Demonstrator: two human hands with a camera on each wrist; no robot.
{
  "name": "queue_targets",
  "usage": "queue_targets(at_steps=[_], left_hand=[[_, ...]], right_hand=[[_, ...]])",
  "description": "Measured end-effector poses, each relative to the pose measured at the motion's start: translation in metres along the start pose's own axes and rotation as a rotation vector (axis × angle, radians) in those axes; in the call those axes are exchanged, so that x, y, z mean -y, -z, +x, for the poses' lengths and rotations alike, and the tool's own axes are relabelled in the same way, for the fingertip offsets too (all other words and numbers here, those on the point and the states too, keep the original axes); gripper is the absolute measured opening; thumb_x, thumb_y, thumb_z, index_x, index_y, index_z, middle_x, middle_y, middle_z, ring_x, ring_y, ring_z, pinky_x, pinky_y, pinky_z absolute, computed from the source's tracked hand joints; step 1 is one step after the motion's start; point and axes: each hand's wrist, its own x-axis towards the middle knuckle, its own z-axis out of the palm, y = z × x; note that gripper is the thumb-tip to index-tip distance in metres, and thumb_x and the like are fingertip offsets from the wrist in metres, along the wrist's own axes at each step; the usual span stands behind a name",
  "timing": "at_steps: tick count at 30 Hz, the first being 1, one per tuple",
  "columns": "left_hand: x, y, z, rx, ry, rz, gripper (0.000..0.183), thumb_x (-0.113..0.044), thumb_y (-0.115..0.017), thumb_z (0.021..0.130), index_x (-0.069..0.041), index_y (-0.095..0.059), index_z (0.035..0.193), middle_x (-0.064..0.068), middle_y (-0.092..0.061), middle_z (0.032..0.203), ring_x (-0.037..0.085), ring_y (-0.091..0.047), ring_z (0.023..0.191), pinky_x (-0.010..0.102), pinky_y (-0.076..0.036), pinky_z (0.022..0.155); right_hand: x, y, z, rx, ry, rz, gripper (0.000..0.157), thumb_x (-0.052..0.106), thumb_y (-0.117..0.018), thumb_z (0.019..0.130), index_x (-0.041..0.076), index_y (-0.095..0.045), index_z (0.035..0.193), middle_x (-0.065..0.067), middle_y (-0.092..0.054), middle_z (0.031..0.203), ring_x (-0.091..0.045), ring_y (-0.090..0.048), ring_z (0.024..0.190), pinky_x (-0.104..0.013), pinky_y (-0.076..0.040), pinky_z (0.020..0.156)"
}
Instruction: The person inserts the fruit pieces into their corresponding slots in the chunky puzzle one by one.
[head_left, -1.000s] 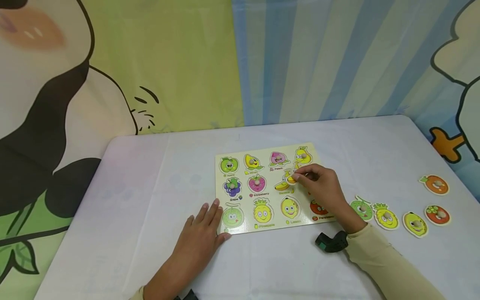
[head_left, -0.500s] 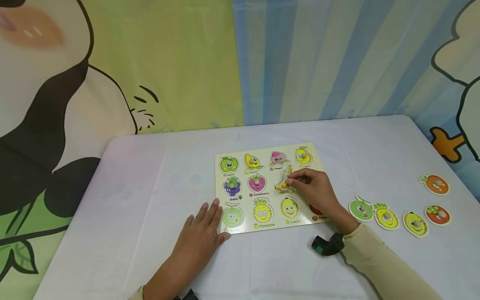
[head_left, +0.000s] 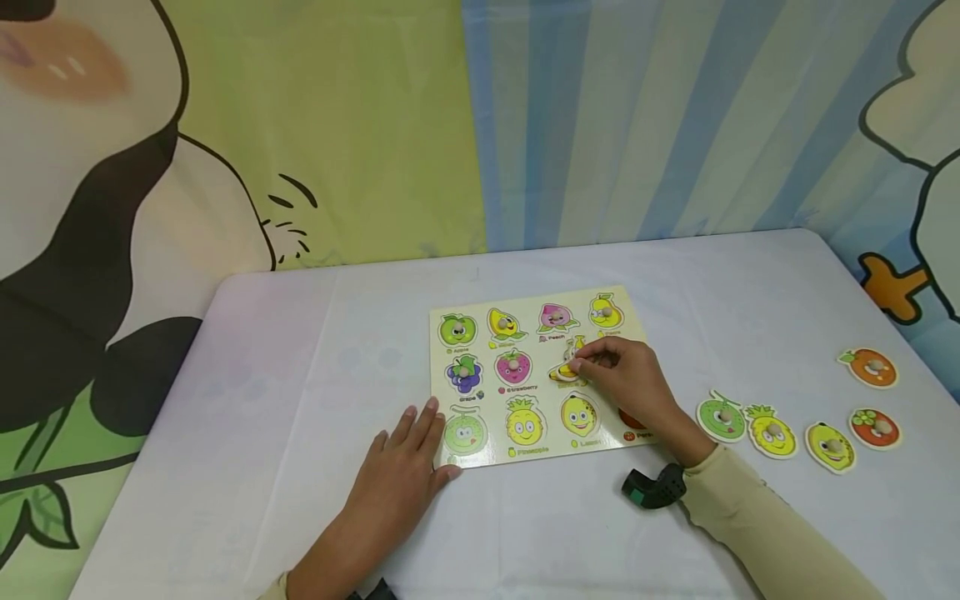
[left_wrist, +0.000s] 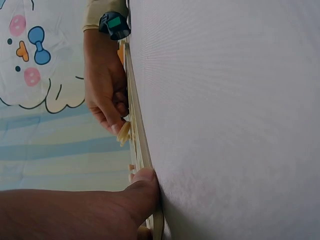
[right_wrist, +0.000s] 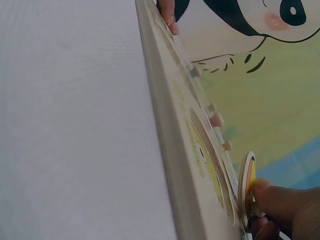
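Observation:
A fruit puzzle board (head_left: 497, 446) lies on the white-covered table, several knobbed pieces seated in its upper rows. My right hand (head_left: 633, 383) pinches the banana puzzle piece (head_left: 564, 372) over the banana picture, partly hiding it. In the right wrist view that banana piece (right_wrist: 246, 192) stands tilted against the board's face, thumb and finger at its knob. At the board's lower left corner rests my left hand (head_left: 401, 471), fingers straight, thumb along the near edge. The left wrist view shows that thumb (left_wrist: 142, 187) touching the board's edge. Melon, pineapple and lemon pictures show in the bottom row.
Loose pieces lie right of the board: a melon (head_left: 722, 419), a pineapple (head_left: 772, 435), a lemon (head_left: 830, 448), a persimmon (head_left: 875, 429) and an orange (head_left: 868, 368). Behind the table hangs a cartoon-printed cloth (head_left: 337, 125).
My right hand has moved left and slightly down with the banana piece, from beside the banana picture to over it, then almost stopped. The left hand has stayed in place.

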Motion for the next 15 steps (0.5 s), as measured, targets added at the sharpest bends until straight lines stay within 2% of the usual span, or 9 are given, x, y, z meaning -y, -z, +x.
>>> queue_targets(at_steps=[15], left_hand=[[-0.0002, 0.0007, -0.0001, 0.003, 0.001, 0.001, 0.073, -0.044, -0.072, 0.085, -0.001, -0.051, 0.140, 0.015, -0.042, 0.148, 0.037, -0.041, 0.134, 0.056, -0.046, 0.092]], right_hand=[[0.0035, 0.0001, -0.0021, 0.004, -0.024, -0.019, 0.014, 0.019, -0.075, 0.087, 0.008, -0.073, 0.095, -0.003, -0.068, 0.080, -0.018, -0.057, 0.065, -0.024, -0.044, 0.059]])
